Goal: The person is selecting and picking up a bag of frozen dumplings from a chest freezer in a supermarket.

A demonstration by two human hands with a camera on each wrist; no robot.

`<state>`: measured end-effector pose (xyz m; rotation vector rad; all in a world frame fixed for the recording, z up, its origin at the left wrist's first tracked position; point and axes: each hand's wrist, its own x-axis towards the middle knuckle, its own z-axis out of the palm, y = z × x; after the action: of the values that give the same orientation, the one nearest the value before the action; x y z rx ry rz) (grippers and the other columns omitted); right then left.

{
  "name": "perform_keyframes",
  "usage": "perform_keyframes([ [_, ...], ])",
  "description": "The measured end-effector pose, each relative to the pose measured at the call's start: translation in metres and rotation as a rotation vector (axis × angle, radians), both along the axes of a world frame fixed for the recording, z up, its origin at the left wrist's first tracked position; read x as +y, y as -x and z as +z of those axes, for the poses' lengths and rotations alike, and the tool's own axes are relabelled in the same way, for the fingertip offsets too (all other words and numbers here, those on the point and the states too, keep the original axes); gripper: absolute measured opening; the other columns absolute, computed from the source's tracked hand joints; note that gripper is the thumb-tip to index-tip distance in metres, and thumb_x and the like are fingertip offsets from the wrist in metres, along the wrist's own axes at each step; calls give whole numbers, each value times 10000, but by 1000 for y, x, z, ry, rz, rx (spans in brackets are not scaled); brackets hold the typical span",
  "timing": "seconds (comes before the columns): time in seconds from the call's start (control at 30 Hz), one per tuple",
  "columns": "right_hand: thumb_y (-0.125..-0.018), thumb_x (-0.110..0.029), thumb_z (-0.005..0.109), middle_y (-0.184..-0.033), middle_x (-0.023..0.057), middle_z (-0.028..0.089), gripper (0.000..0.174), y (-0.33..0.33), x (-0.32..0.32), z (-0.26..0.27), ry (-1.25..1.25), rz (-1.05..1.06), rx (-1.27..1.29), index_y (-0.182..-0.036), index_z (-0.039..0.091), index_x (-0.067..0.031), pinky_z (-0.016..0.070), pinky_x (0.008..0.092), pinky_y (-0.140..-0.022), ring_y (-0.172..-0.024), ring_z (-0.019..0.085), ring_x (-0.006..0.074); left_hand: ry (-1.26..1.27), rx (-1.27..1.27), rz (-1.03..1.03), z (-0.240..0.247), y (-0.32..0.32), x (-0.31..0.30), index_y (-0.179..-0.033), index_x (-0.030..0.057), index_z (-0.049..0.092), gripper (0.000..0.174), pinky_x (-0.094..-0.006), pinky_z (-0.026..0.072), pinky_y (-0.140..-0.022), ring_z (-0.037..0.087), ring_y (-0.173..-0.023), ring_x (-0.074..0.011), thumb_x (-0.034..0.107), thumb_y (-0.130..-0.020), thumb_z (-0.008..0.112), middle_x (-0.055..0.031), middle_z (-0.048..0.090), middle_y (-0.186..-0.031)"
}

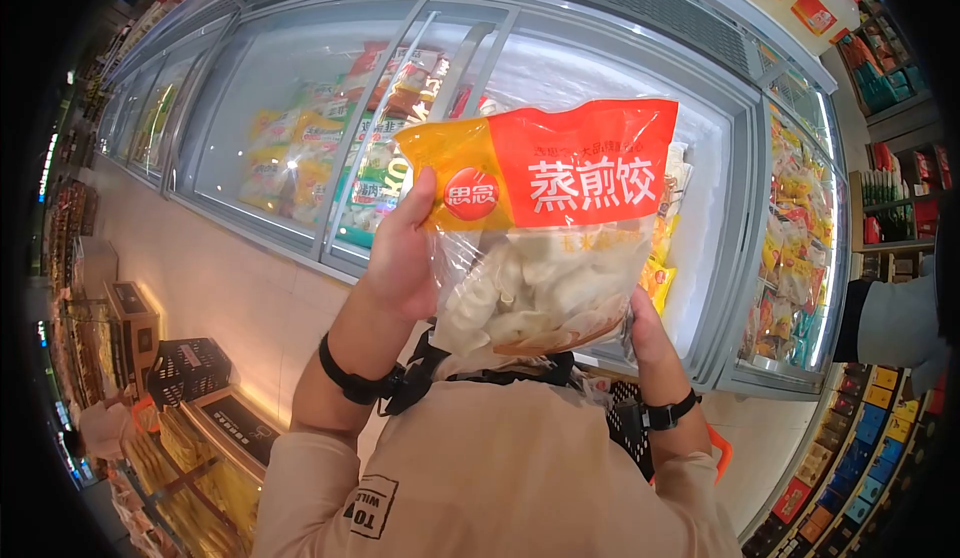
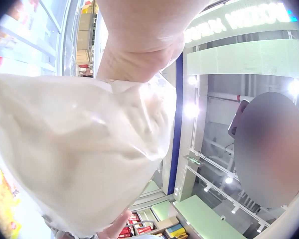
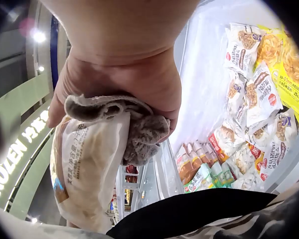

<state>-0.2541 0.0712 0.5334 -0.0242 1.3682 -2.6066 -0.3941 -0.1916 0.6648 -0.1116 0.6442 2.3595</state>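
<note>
A clear plastic bag of frozen dumplings (image 1: 545,288), with a red and yellow printed top, is held up before the chest, over the edge of the freezer (image 1: 690,348). My left hand (image 1: 402,263) grips its left side, thumb on the front and the other fingers hidden behind. At the lower right corner my right hand (image 1: 650,330) holds the bag with the thumb along its side. In the right wrist view a crumpled grey cloth (image 3: 147,137) is bunched between that palm and the bag. The left wrist view shows the bag's pale back (image 2: 74,144).
Sliding glass lids (image 1: 300,88) cover the freezer's left part, with bagged goods beneath. Its right part stands open, holding white packets (image 3: 261,94) and a yellow bag (image 3: 289,69). A dark basket (image 1: 625,403) with an orange handle is by my right side. Another person (image 1: 890,323) stands at right.
</note>
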Motion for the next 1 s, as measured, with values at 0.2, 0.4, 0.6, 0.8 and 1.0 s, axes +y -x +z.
perform_keyframes([
  [0.2, -731, -191, 830, -1287, 85, 561, 796, 7, -26, 10, -295, 76, -69, -1367, 404, 30, 436, 356, -1009, -1176, 543, 178, 23, -6, 8, -1, 7, -9, -1427, 38, 370, 543, -474, 444, -1045, 542, -1237, -327, 415, -1038, 332, -167, 507, -1390],
  [0.4, -747, -84, 766, -1204, 88, 605, 665, 4, -48, 29, -226, -112, -116, -1317, 443, 30, 488, 344, -943, -1084, 593, 166, 79, 37, -44, -19, 21, -21, -1406, 14, 393, 514, -474, 444, -1045, 549, -1227, -325, 328, -999, 419, -175, 526, -1361],
  [0.6, -754, -104, 760, -1178, 98, 615, 616, -6, -57, 42, -334, -217, -131, -1280, 472, 34, 485, 344, -946, -1082, 595, 172, 70, 42, -158, -35, 26, -26, -1384, -8, 412, 505, -469, 459, -1029, 566, -1206, -318, 276, -969, 463, -176, 542, -1335],
  [0.8, -753, -117, 766, -1177, 100, 618, 619, -19, -66, 43, -325, -296, -146, -1276, 473, 36, 483, 342, -948, -1079, 597, 173, 102, 93, -259, -40, 32, -21, -1378, -2, 423, 503, -455, 470, -1020, 576, -1193, -301, 262, -955, 488, -165, 552, -1325],
  [1.0, -742, -124, 773, -1179, 99, 617, 629, -23, -69, 36, -302, -367, -131, -1272, 474, 34, 484, 350, -951, -1085, 594, 176, 93, 101, -313, -30, 34, -14, -1368, 18, 442, 523, -438, 479, -1010, 586, -1177, -270, 256, -916, 555, -139, 570, -1301],
])
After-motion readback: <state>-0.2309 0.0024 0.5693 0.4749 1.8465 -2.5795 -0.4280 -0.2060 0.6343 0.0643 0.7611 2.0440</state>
